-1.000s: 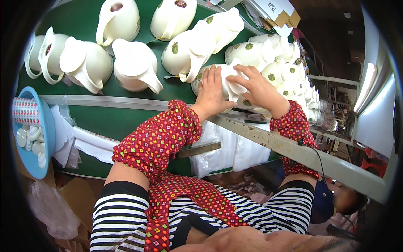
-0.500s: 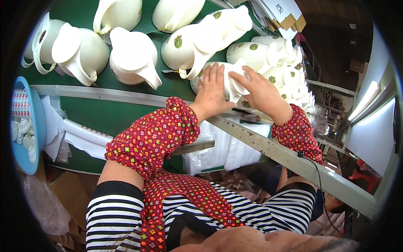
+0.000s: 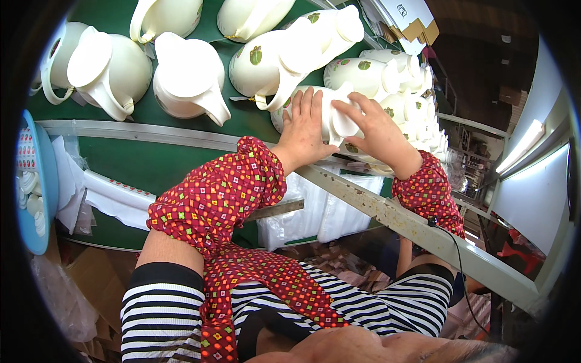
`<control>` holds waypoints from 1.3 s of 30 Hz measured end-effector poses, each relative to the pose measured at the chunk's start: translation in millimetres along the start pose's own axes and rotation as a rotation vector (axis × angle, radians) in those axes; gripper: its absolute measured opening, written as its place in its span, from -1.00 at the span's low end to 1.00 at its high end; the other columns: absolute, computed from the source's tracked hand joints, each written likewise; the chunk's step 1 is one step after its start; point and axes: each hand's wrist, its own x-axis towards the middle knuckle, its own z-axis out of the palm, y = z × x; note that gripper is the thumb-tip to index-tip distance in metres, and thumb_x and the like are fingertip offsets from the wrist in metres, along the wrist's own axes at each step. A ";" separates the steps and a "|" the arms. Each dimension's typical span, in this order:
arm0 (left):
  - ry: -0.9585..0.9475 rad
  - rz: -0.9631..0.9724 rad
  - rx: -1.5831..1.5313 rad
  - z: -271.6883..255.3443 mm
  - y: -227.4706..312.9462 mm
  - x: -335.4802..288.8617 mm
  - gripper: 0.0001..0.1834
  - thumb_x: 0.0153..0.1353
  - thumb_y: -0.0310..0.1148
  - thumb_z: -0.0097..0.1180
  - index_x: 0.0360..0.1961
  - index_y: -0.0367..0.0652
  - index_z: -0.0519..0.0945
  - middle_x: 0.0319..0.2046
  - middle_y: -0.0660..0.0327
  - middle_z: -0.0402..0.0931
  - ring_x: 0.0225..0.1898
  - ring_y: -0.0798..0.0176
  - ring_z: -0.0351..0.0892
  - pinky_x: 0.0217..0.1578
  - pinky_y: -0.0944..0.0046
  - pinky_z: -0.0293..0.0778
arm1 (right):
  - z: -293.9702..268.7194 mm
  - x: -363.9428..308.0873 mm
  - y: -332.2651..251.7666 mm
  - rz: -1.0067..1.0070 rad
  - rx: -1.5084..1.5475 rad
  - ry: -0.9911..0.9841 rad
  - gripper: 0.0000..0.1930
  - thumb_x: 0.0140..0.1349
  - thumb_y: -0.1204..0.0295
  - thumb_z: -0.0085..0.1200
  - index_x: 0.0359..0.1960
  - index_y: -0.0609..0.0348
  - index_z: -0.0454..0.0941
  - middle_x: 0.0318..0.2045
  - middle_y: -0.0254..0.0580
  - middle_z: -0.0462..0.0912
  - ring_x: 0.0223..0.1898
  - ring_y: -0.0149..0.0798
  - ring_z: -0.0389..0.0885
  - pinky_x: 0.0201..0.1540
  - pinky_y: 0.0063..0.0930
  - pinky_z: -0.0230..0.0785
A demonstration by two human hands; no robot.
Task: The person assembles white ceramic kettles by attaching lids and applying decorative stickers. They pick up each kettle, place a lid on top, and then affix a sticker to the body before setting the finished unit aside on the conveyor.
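A white pitcher with a printed leaf pattern lies on the green table in front of me, among similar pitchers. Across its body is spread my left hand, fingers long over the far side and thumb toward me. At its narrower top end, the fingers of my right hand are curved around it. Both hands grip this pitcher between them; its underside is hidden. Just beyond my left hand lies another pitcher with a yellow tie on its handle.
More pitchers stand at left and crowd together at right. A metal rail edges the table, and a chipped beam crosses below my right hand. Clear plastic bags lie near my body; a blue basin holds white parts.
The whole view has shifted slightly, with the pitchers and basin a little further left. My hands stay on the same pitcher; the right fingers have moved slightly.
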 end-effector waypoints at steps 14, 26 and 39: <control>-0.008 0.000 -0.001 1.7 3.9 -1.6 0.41 -0.18 -0.05 0.64 0.51 -0.36 -0.08 0.48 -0.26 -0.06 0.53 -0.36 -0.10 0.48 -0.29 0.03 | 8.9 0.0 0.2 0.169 -0.225 -0.112 -0.18 0.17 0.00 0.37 0.39 0.15 0.38 0.01 0.25 0.65 -0.12 0.15 0.75 -0.12 -0.12 0.62; 0.044 0.046 -0.032 7.3 -1.5 -0.4 0.38 -0.17 -0.05 0.63 0.50 -0.31 -0.07 0.48 -0.19 -0.07 0.53 -0.36 -0.12 0.39 -0.49 0.10 | 11.6 13.3 -14.6 0.516 -0.037 -0.224 -0.11 0.08 0.09 0.43 0.43 0.04 0.30 0.22 0.25 0.44 0.08 0.17 0.62 0.03 -0.11 0.58; 0.029 0.027 -0.057 12.0 -2.2 -1.0 0.40 -0.19 -0.04 0.62 0.51 -0.30 -0.09 0.49 -0.18 -0.08 0.55 -0.36 -0.17 0.40 -0.52 0.02 | 70.6 1.5 5.1 0.340 -0.242 0.281 -0.15 0.17 -0.27 0.17 0.07 0.39 0.40 -0.52 0.03 0.66 -0.52 -0.02 0.73 -0.49 -0.19 0.56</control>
